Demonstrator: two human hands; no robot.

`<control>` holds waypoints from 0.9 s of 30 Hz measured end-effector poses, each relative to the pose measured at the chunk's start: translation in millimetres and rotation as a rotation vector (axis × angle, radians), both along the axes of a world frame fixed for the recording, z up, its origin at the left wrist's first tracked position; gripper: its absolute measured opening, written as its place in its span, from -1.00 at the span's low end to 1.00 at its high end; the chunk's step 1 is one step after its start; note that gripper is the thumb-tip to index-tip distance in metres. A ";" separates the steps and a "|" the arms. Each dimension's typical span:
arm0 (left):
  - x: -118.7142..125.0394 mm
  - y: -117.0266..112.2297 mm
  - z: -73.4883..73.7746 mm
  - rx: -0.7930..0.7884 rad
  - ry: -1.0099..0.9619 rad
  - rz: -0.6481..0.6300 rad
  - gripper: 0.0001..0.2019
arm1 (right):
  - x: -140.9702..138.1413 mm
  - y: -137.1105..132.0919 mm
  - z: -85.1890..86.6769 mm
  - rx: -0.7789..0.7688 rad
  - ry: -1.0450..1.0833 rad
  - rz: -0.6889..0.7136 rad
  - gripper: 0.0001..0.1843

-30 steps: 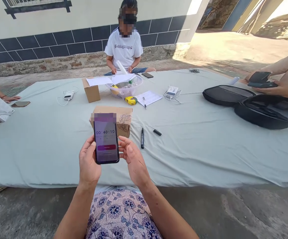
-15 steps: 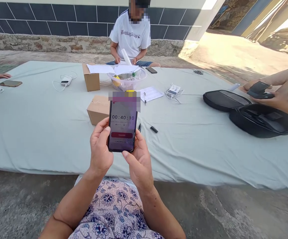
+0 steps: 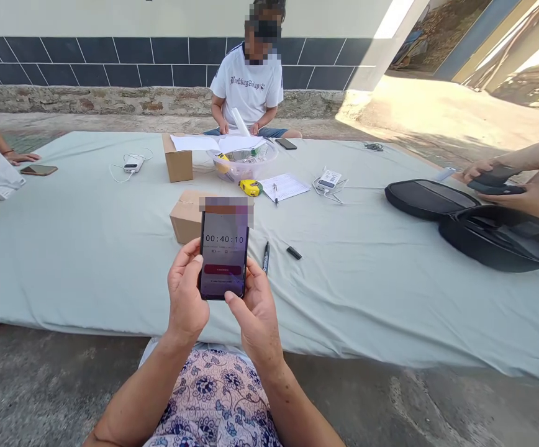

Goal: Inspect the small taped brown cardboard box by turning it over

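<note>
White garment (image 3: 213,397) with dense navy and purple floral print.

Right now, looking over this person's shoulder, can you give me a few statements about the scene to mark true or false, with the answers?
1. The left hand and the right hand both hold the black smartphone. True.
2. The smartphone's screen shows 00:40:10. True.
3. The black marker pen is gripped in the right hand. False: it lies on the pale green sheet, just past that hand.
4. The yellow tape measure sits inside the clear plastic bowl. False: it lies outside the bowl, on the sheet on the near side of it.
</note>
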State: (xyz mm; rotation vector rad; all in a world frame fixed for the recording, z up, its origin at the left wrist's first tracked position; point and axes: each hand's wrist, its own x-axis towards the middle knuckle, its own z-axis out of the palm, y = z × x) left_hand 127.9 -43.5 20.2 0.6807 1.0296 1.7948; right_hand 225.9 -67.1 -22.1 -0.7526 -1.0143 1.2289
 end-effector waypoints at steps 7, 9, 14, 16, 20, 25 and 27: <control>-0.8 -1.1 -3.0 -0.003 -0.003 0.018 -0.77 | 3.8 -2.1 7.0 -0.024 0.011 0.028 -0.48; -1.3 -1.9 -3.4 -0.007 -0.002 0.019 -0.78 | 4.9 -2.2 8.0 -0.029 0.005 0.035 -0.51; -2.6 -3.5 -3.7 -0.023 -0.042 0.025 -0.79 | 5.7 -1.3 8.0 -0.050 0.017 0.046 -0.54; -3.1 -3.9 -3.5 -0.029 -0.058 0.028 -0.78 | 5.3 -1.2 7.9 -0.049 0.020 0.055 -0.55; -3.8 -5.2 -2.8 -0.035 -0.061 0.022 -0.78 | 4.7 -2.3 8.4 -0.066 0.023 0.050 -0.58; -4.7 -5.6 -3.5 -0.039 -0.059 0.018 -0.79 | 5.3 -1.1 6.5 -0.056 0.022 0.077 -0.60; -5.2 -5.0 -4.6 -0.045 -0.065 0.018 -0.78 | 5.4 0.7 4.7 -0.063 0.016 0.074 -0.60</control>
